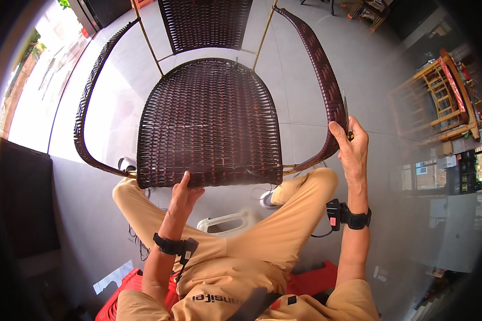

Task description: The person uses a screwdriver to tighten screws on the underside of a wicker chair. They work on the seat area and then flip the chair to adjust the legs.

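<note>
A dark brown woven chair with thin gold-coloured metal rods stands in front of me, its seat (209,117) facing up and its backrest (206,24) at the far side. My left hand (185,197) grips the seat's front edge, thumb on top and fingers partly underneath. At the outer side of the right armrest (322,85), my right hand (352,147) is closed round a thin pointed metal tool (351,136) with a black and yellow handle. Its blade points away from me along the armrest, and my right thumb presses against the weave. Across from it curves the left armrest (85,101).
Between my legs, below the seat, lies a pale plastic piece with a handle-like loop (219,220). Wooden furniture frames (444,101) stand at the right. A dark panel (24,198) is at the left, near a bright opening. I sit on something red (124,294).
</note>
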A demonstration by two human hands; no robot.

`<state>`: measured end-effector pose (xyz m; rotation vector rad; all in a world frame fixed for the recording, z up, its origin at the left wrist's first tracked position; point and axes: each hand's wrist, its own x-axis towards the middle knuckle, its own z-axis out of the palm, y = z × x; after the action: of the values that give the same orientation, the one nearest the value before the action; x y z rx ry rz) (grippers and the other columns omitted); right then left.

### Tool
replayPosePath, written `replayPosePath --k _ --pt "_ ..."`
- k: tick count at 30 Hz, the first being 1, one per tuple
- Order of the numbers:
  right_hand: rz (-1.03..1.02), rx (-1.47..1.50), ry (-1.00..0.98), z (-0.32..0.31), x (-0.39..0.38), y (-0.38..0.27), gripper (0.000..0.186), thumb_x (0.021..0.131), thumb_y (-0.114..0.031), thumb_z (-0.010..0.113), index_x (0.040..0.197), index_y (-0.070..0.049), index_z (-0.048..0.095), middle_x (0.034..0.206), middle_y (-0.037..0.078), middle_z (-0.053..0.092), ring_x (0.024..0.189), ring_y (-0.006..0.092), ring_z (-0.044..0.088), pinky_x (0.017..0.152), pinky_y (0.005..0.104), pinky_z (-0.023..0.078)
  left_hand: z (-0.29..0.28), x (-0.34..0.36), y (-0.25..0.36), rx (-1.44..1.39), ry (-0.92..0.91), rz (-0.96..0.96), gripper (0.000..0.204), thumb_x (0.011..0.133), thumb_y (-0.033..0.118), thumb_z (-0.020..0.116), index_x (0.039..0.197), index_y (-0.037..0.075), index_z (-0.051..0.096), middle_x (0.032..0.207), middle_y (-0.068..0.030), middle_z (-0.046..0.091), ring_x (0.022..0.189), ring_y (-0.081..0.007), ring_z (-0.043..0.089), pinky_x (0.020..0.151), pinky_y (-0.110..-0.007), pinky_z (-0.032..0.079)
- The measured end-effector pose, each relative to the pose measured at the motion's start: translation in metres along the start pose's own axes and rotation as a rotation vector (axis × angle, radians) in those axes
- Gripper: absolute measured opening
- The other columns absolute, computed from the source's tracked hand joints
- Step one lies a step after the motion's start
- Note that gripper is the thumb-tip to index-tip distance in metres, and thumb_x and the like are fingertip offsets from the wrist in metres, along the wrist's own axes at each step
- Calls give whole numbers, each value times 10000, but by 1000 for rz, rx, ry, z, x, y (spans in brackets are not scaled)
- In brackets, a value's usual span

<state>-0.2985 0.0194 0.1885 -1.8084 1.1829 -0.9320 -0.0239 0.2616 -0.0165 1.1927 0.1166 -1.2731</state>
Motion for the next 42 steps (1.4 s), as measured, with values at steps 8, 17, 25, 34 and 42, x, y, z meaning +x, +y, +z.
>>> replayPosePath --k 8,17,25,34,42 --pt "74 103 -5 11 -35 2 378 854 -365 681 763 -35 519 626 -61 448 547 36 340 481 208 304 -14 22 4 130 78 130 477 916 444 539 1160 34 542 1027 -122 655 835 -265 649 803 -444 521" --pt "-60 461 -190 129 -175 2 216 872 -203 648 939 -36 528 701 112 593 568 171 555 546 300 440 -163 104 86 353 259 183 462 845 553 593 1048 138 606 887 -37 638 779 -173 607 761 -408 452" --pt "-313 470 -529 154 -188 39 219 848 -49 624 1064 -16 644 959 102 694 688 144 660 583 245 513 -200 60 90 264 310 414 746 925 581 406 1482 139 182 1471 -154 303 1361 -296 282 1096 -491 214" --pt "-111 284 82 74 31 30 381 825 -367 662 967 -13 651 720 71 620 453 75 468 389 208 371 3 -138 -1 973 66 1095 780 779 324 691 1425 93 322 1405 -141 411 1257 -260 447 1054 -394 335" --pt "106 602 -414 120 92 14 216 691 -214 739 734 -57 596 642 43 599 443 98 504 361 233 359 37 -96 -37 723 613 1368 237 739 -78 597 961 -16 542 742 -69 554 643 -152 511 618 -267 429"
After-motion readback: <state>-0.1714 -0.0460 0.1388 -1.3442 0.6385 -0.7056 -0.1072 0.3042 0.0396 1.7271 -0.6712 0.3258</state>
